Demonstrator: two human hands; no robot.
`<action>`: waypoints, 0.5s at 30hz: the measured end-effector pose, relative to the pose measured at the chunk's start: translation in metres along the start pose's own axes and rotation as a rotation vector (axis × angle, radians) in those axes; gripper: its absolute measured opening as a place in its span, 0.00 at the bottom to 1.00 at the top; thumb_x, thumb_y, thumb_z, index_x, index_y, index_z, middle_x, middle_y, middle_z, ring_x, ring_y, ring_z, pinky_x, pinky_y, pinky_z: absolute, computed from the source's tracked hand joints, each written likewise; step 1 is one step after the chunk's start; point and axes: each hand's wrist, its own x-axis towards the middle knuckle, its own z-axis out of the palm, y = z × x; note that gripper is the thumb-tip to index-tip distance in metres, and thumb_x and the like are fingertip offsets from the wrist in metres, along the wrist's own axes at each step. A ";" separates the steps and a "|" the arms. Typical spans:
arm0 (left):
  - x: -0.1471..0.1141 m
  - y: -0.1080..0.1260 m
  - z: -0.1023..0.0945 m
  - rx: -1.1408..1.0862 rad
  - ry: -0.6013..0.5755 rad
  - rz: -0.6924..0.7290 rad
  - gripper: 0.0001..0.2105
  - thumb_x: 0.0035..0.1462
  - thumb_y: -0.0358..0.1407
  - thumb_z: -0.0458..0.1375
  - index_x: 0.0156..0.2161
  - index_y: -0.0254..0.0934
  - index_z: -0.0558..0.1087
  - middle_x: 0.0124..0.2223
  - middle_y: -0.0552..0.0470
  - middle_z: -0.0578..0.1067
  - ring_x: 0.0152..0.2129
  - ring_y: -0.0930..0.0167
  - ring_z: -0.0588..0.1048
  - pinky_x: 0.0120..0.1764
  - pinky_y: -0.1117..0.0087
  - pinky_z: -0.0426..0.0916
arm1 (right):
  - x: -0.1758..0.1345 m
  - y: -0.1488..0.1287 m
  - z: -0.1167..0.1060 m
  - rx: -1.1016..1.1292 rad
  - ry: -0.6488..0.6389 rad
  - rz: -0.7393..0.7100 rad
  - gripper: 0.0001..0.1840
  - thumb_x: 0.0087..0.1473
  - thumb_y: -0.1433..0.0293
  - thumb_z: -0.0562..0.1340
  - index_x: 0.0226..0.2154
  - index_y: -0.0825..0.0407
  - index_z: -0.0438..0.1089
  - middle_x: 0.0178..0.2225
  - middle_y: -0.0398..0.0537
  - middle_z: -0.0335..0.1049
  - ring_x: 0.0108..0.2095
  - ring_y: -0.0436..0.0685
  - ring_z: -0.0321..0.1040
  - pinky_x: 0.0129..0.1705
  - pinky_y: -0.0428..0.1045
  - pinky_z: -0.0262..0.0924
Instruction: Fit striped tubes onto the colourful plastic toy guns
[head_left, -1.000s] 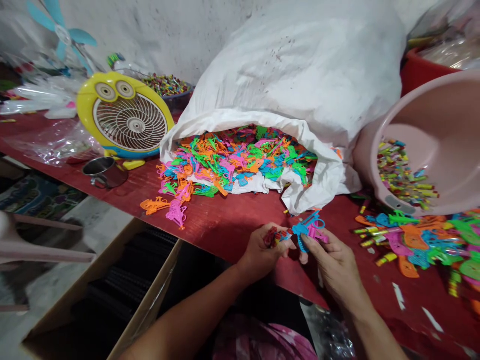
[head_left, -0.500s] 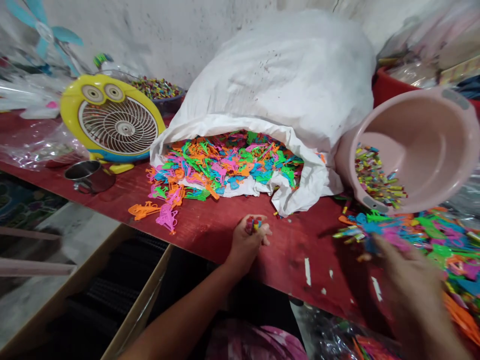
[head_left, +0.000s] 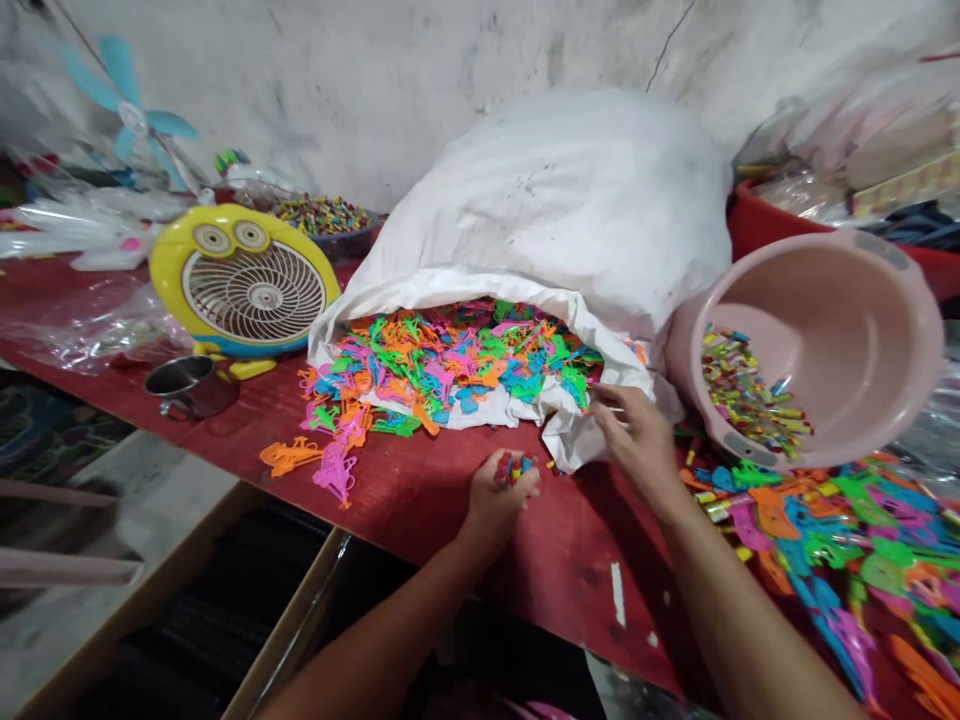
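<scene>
My left hand (head_left: 496, 500) is closed around several small coloured tubes (head_left: 514, 468), their red, yellow and blue ends poking up from the fist just above the red table (head_left: 420, 470). My right hand (head_left: 634, 432), fingers stretched and apart, is at the right edge of the white sack's mouth (head_left: 574, 440). I see nothing held in it. From the sack spill many flat plastic toy pieces (head_left: 450, 365) in orange, green, pink and blue. A loose pink piece (head_left: 334, 472) lies at the left of the opening.
To the right a tilted pink tub (head_left: 847, 330) holds small tubes (head_left: 750, 390). Below it spreads a pile of coloured toy pieces (head_left: 847, 540). A yellow fan (head_left: 244, 280) and a metal cup (head_left: 191, 388) stand left. An open carton (head_left: 285, 610) sits below the table edge.
My right hand has moved left from the coloured pile below the tub to the sack's mouth. My left hand stays closed on the tubes. The view has tilted upward slightly.
</scene>
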 end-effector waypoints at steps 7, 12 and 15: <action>-0.004 -0.008 -0.004 0.057 0.005 0.051 0.12 0.52 0.40 0.63 0.35 0.33 0.70 0.25 0.54 0.71 0.20 0.74 0.69 0.22 0.77 0.60 | 0.097 0.040 0.067 -0.263 -0.047 -0.041 0.23 0.53 0.72 0.53 0.51 0.60 0.67 0.51 0.64 0.66 0.52 0.67 0.62 0.54 0.60 0.58; 0.000 -0.015 0.002 0.048 0.004 0.068 0.11 0.52 0.40 0.63 0.32 0.34 0.69 0.24 0.56 0.67 0.21 0.75 0.66 0.27 0.76 0.63 | 0.152 0.052 0.064 -0.439 -0.040 -0.081 0.31 0.58 0.65 0.54 0.61 0.64 0.54 0.60 0.71 0.55 0.59 0.75 0.51 0.55 0.67 0.52; 0.006 -0.021 0.005 0.076 0.025 0.070 0.13 0.51 0.42 0.63 0.29 0.35 0.67 0.23 0.58 0.63 0.21 0.76 0.62 0.26 0.76 0.61 | 0.176 0.052 0.066 -0.497 -0.131 -0.187 0.30 0.59 0.66 0.55 0.61 0.64 0.55 0.58 0.71 0.57 0.58 0.75 0.52 0.55 0.67 0.50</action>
